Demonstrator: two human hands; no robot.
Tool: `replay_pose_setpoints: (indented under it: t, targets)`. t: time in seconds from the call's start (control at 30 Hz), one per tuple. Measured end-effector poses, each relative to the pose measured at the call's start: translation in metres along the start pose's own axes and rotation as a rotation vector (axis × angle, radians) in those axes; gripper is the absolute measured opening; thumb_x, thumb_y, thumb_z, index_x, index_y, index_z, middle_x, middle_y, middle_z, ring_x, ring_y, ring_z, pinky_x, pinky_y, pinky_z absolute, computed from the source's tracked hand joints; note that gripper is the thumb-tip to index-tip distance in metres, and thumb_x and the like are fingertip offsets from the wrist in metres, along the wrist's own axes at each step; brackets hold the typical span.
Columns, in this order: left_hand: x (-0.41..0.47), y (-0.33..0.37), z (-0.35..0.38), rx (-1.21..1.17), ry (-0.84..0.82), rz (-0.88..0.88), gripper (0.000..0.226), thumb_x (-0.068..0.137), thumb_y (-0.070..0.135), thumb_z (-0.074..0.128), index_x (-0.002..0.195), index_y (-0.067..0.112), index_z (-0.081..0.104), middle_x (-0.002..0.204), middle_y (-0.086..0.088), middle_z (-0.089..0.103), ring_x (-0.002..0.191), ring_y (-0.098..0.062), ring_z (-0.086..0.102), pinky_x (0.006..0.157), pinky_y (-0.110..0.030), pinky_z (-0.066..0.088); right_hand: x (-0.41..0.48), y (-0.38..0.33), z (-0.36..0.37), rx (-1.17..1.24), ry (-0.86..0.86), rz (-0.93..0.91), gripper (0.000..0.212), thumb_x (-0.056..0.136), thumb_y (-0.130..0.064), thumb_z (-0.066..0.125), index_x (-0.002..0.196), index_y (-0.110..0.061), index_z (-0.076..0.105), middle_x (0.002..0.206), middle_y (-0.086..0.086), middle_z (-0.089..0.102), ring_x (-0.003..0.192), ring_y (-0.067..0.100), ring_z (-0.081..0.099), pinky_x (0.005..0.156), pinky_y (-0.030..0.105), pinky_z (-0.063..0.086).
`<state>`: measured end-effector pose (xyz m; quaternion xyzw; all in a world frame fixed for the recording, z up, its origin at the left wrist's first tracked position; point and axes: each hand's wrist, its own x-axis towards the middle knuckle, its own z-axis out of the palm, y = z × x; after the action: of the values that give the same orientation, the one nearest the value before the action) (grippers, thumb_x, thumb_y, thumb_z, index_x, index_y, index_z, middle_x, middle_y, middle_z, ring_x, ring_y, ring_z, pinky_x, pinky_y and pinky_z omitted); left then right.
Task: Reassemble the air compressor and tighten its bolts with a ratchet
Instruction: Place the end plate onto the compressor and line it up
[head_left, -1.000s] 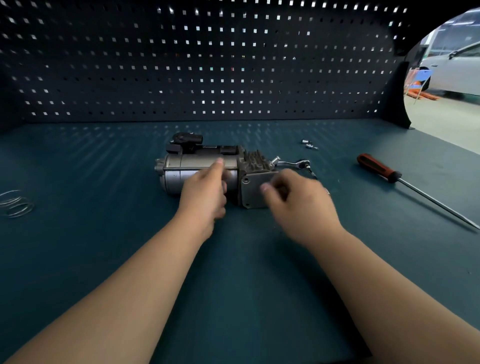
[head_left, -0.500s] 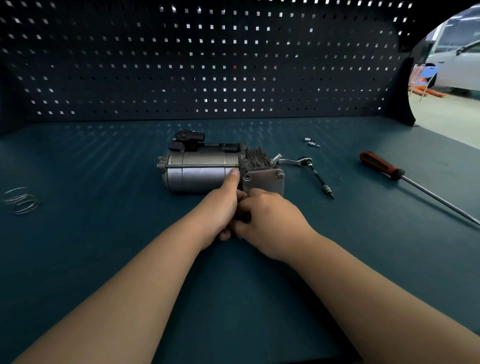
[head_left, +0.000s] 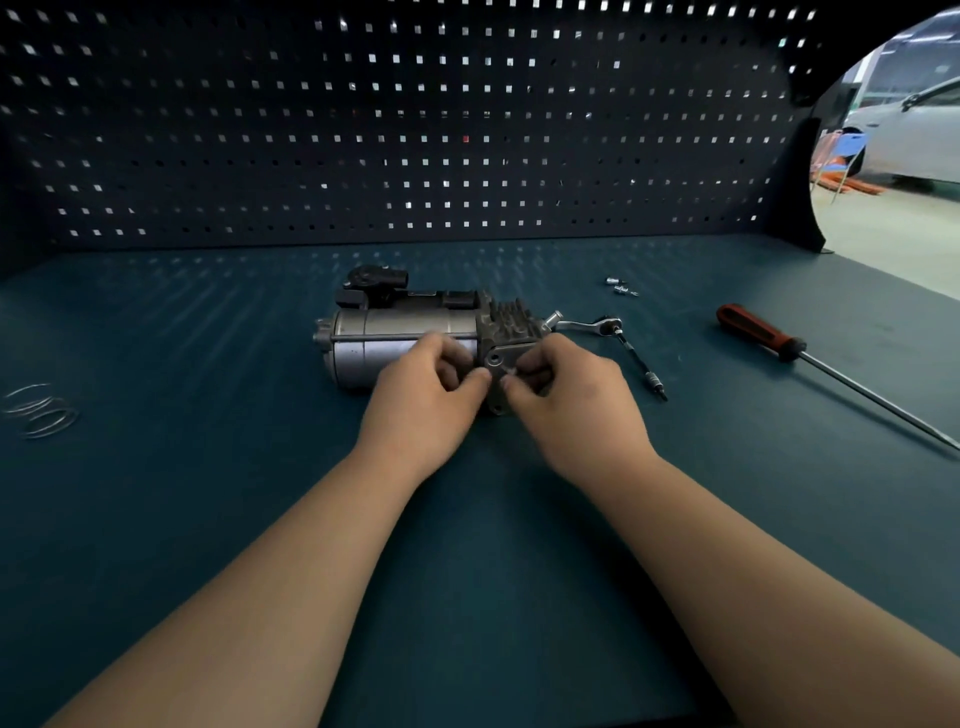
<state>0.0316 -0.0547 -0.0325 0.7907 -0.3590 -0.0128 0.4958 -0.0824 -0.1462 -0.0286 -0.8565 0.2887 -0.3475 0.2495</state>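
The air compressor (head_left: 395, 338), a silver cylinder with a finned grey head (head_left: 511, 317) and a front cover plate (head_left: 497, 358), lies on its side at the middle of the bench. My left hand (head_left: 426, 400) has its fingers curled against the cylinder's front, with the thumb at the plate's left edge. My right hand (head_left: 576, 395) pinches a small bright bolt (head_left: 511, 372) against the plate's face. Both thumbs nearly meet there. The ratchet (head_left: 587, 326) with its extension bar (head_left: 641, 369) lies just right of the head, untouched.
Two loose small bolts (head_left: 621, 287) lie behind the ratchet. A red-handled screwdriver (head_left: 758, 332) stretches along the right side of the bench (head_left: 208, 519). Wire rings (head_left: 41, 410) lie at the far left. A pegboard wall (head_left: 415, 130) closes the back.
Both hands came together below the cover plate, then rose to its face. My right hand now pinches a small bolt at the plate and my left hand holds the body.
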Motion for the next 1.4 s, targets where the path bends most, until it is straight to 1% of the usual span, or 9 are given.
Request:
replay_pose_setpoints:
  t: [0.1, 0.2, 0.33, 0.7, 0.87, 1.03, 1.17, 1.33, 1.4]
  targets:
    - [0.006, 0.001, 0.000, 0.246, -0.004, 0.154, 0.037, 0.073, 0.041, 0.075, 0.095, 0.034, 0.046, 0.075, 0.018, 0.045, 0.066, -0.001, 0.045, 0.052, -0.020, 0.033, 0.004, -0.005, 0.001, -0.207, 0.009, -0.057, 0.016, 0.088, -0.037, 0.060, 0.093, -0.021, 0.058, 0.090, -0.001, 0.068, 0.085, 0.027, 0.060, 0.067, 0.036, 0.048]
    - [0.011, 0.001, 0.005, 0.301, 0.030, 0.202, 0.032, 0.075, 0.038, 0.074, 0.097, 0.030, 0.052, 0.072, 0.020, 0.042, 0.064, -0.003, 0.042, 0.049, -0.024, 0.028, 0.009, -0.008, 0.003, -0.216, -0.004, -0.075, 0.019, 0.091, -0.034, 0.058, 0.095, -0.015, 0.057, 0.093, 0.004, 0.066, 0.087, 0.031, 0.059, 0.068, 0.037, 0.047]
    - [0.011, -0.001, 0.008, 0.339, 0.025, 0.211, 0.019, 0.080, 0.037, 0.069, 0.085, 0.025, 0.054, 0.072, 0.013, 0.042, 0.070, -0.015, 0.046, 0.054, -0.029, 0.032, 0.011, -0.010, 0.005, -0.223, -0.016, -0.090, 0.020, 0.092, -0.032, 0.056, 0.096, -0.013, 0.058, 0.094, 0.007, 0.066, 0.089, 0.032, 0.059, 0.071, 0.039, 0.049]
    - [0.012, -0.008, 0.008, 0.258, 0.049, 0.250, 0.009, 0.087, 0.032, 0.063, 0.081, 0.026, 0.058, 0.070, 0.011, 0.051, 0.068, -0.015, 0.052, 0.057, -0.031, 0.045, 0.015, -0.013, 0.006, -0.150, 0.017, -0.073, 0.018, 0.091, -0.031, 0.061, 0.093, -0.013, 0.060, 0.088, 0.006, 0.067, 0.087, 0.028, 0.060, 0.071, 0.037, 0.050]
    - [0.014, -0.007, 0.009, 0.180, 0.049, 0.183, 0.011, 0.084, 0.030, 0.066, 0.076, 0.028, 0.059, 0.065, 0.008, 0.055, 0.064, -0.012, 0.054, 0.054, -0.030, 0.044, 0.017, -0.017, 0.007, -0.165, 0.008, -0.084, 0.019, 0.092, -0.032, 0.059, 0.089, -0.014, 0.057, 0.087, 0.008, 0.066, 0.085, 0.030, 0.059, 0.071, 0.038, 0.049]
    - [0.013, -0.009, 0.009, 0.168, 0.043, 0.108, 0.016, 0.081, 0.032, 0.069, 0.071, 0.026, 0.057, 0.063, 0.008, 0.056, 0.061, -0.005, 0.054, 0.054, -0.029, 0.045, 0.019, -0.019, 0.009, -0.239, -0.027, -0.059, 0.022, 0.092, -0.032, 0.056, 0.081, -0.016, 0.046, 0.079, 0.004, 0.055, 0.075, 0.028, 0.053, 0.060, 0.031, 0.034]
    - [0.012, -0.010, 0.009, 0.175, 0.032, 0.097, 0.017, 0.082, 0.033, 0.068, 0.072, 0.022, 0.059, 0.061, 0.007, 0.057, 0.060, -0.008, 0.055, 0.054, -0.031, 0.046, 0.019, -0.021, 0.010, -0.202, -0.033, -0.013, 0.023, 0.092, -0.032, 0.056, 0.081, -0.014, 0.047, 0.080, 0.006, 0.056, 0.074, 0.029, 0.053, 0.060, 0.031, 0.036]
    - [0.011, -0.010, 0.009, 0.180, 0.011, 0.129, 0.014, 0.087, 0.030, 0.060, 0.076, 0.023, 0.060, 0.064, 0.008, 0.060, 0.063, -0.013, 0.057, 0.055, -0.031, 0.048, 0.019, -0.028, 0.015, -0.171, -0.026, 0.045, 0.025, 0.093, -0.031, 0.055, 0.077, -0.015, 0.043, 0.074, 0.001, 0.050, 0.072, 0.027, 0.051, 0.057, 0.031, 0.033]
    - [0.011, -0.010, 0.009, 0.154, 0.019, 0.140, 0.016, 0.088, 0.033, 0.061, 0.077, 0.021, 0.061, 0.064, 0.007, 0.061, 0.064, -0.016, 0.059, 0.057, -0.034, 0.051, 0.019, -0.028, 0.014, -0.188, -0.016, 0.072, 0.024, 0.094, -0.032, 0.054, 0.080, -0.014, 0.047, 0.077, 0.003, 0.053, 0.073, 0.027, 0.049, 0.059, 0.031, 0.033]
